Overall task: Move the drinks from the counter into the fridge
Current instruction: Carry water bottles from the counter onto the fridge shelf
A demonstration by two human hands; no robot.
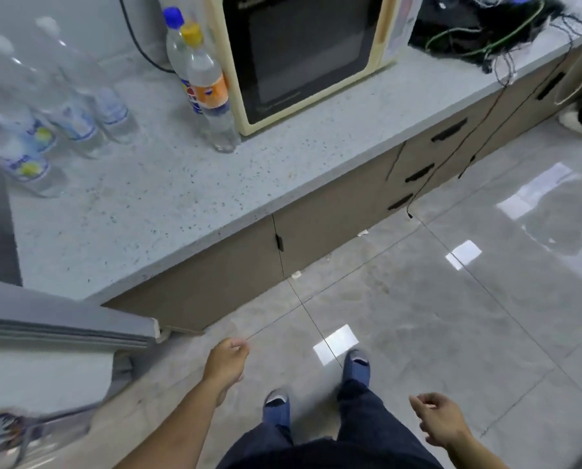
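A cream microwave (303, 59) is set near the countertop's (154, 198) back edge. Tangled black and green cables (486, 32) are piled toward its far right corner.

A cluster of clear water bottles (49, 106) at the far left of the counter (167, 198) is smeared by motion blur; their labels cannot be read, and the left edge cuts some off. A blue-capped bottle (174, 38) stands mostly hidden behind an orange-capped bottle (211, 93). The open fridge door (62, 326) is cut off at the left, and a blurred blue-and-white item (2, 431) in it cannot be identified.
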